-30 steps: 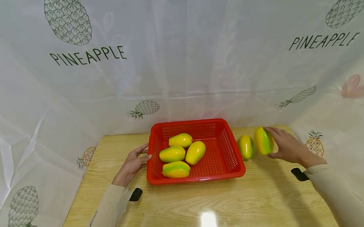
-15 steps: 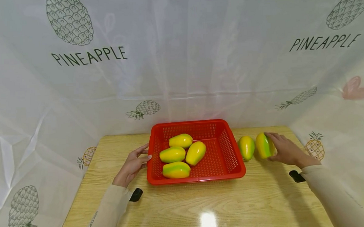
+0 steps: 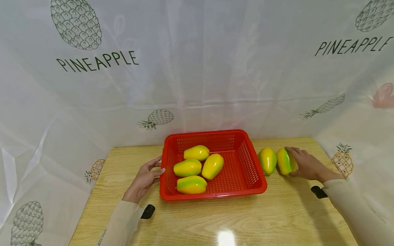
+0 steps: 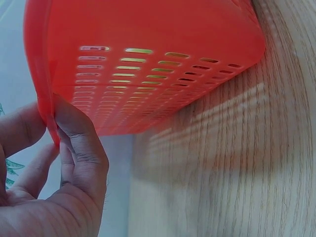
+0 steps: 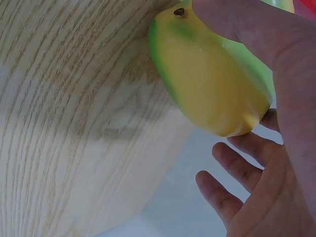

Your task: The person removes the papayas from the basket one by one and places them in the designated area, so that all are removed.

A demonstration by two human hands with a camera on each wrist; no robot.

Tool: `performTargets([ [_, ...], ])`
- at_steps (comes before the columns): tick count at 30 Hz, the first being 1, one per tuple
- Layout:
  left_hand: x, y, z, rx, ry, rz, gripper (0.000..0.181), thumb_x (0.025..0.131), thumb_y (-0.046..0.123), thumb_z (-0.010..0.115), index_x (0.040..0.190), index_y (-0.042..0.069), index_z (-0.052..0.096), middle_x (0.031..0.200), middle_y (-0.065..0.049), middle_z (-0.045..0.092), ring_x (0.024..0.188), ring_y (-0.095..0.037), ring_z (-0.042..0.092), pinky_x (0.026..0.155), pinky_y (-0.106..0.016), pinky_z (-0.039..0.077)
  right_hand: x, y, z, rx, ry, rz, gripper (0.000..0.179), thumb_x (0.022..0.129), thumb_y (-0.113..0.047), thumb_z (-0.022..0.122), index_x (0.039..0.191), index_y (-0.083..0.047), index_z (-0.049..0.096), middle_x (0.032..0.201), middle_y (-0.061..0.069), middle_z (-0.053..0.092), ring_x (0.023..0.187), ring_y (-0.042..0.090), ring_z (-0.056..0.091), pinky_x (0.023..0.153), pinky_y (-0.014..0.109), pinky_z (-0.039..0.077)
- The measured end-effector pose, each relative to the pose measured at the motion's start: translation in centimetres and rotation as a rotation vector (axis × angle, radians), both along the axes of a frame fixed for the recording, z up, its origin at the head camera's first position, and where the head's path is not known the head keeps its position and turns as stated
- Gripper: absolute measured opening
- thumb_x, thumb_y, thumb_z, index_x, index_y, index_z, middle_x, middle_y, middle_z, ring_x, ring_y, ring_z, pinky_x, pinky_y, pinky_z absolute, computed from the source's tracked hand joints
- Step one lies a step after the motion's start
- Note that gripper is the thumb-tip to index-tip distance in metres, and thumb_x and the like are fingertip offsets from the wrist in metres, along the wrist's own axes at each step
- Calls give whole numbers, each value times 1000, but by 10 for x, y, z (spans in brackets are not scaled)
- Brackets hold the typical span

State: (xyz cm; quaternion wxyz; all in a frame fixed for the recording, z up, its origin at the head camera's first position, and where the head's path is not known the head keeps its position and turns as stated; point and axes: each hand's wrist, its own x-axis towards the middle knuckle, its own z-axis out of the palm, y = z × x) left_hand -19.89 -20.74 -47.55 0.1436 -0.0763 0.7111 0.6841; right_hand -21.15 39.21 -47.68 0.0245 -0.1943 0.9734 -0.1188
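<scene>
My left hand [image 3: 145, 178] pinches the left rim of a red plastic basket [image 3: 213, 194]; in the left wrist view, the thumb and fingers [image 4: 79, 131] lie on both sides of that rim. Several yellow-green papayas [image 3: 187, 168] lie in the left and middle of the basket. Right of the basket, my right hand [image 3: 307, 165] holds another papaya [image 3: 284, 161] between thumb and index finger, low over the table. In the right wrist view the papaya [image 5: 207, 79] shows its dark stem end, with the other fingers spread off it. A further papaya [image 3: 267, 161] lies between it and the basket.
The wooden table [image 3: 201, 225] ends at a white sheet [image 3: 211, 82] printed with pineapples, which hangs at the back and sides. A dark wrist device [image 3: 148, 211] sticks out from the left sleeve, and another [image 3: 319, 191] from the right sleeve.
My right hand has lowered the papaya toward the table, beside the one right of the basket. The left hand and the basket have stayed in place.
</scene>
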Motion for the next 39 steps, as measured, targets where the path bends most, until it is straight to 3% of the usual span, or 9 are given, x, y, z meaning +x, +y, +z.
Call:
performTargets([
  [12, 1, 0, 1, 0, 0, -4, 65, 104, -1, 62, 164, 8, 39, 139, -18, 45, 84, -9, 63, 74, -23, 58, -4, 3, -6, 23, -17, 1, 104, 77, -22, 95, 152, 12, 32, 146, 40, 43, 124, 64, 47, 97, 75, 46],
  [30, 1, 1, 1, -4, 2, -4, 65, 104, -1, 62, 164, 9, 40, 140, -18, 45, 86, -10, 62, 76, -25, 58, -8, 6, -3, 23, -60, 10, 105, 76, -26, 95, 152, 12, 34, 149, 39, 41, 128, 65, 43, 98, 77, 44],
  [39, 0, 0, -1, 4, 4, -7, 64, 104, -1, 62, 164, 9, 40, 136, -16, 46, 85, -9, 63, 75, -24, 58, -9, -1, 11, 23, -55, 19, 105, 76, -27, 96, 153, 11, 34, 151, 40, 38, 130, 67, 40, 98, 79, 42],
])
